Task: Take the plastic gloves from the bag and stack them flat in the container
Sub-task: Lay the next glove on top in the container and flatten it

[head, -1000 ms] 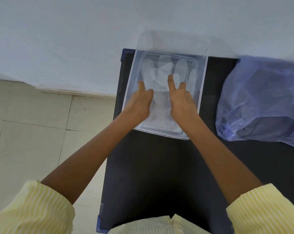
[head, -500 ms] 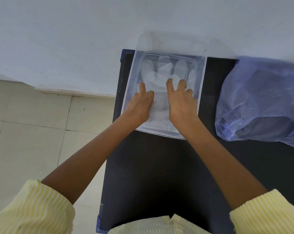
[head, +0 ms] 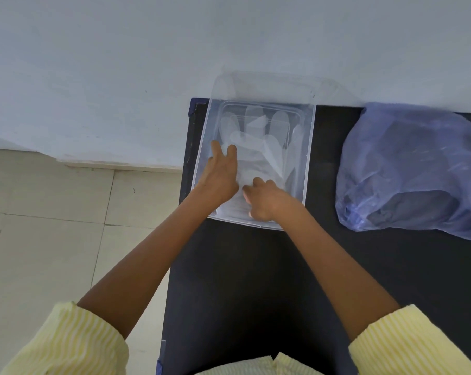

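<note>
A clear plastic container (head: pixel 309 158) stands at the far edge of the black table, against the wall. Translucent plastic gloves (head: pixel 258 139) lie flat inside it, fingers pointing toward the wall. My left hand (head: pixel 220 173) rests palm down on the left side of the gloves, fingers stretched out. My right hand (head: pixel 266 201) is at the near end of the container on the gloves' cuff end, with its fingers curled in; whether it pinches plastic is unclear. A bluish plastic bag (head: pixel 410 169) lies to the right of the container.
The black table (head: pixel 242 288) runs from my body to the white wall (head: pixel 175 63). Its left edge drops to a tiled floor (head: pixel 53 226). The bag fills the table's right side.
My right hand has pulled back from the middle of the gloves to the near end of the container and curled its fingers. My left hand has stayed about where it was.
</note>
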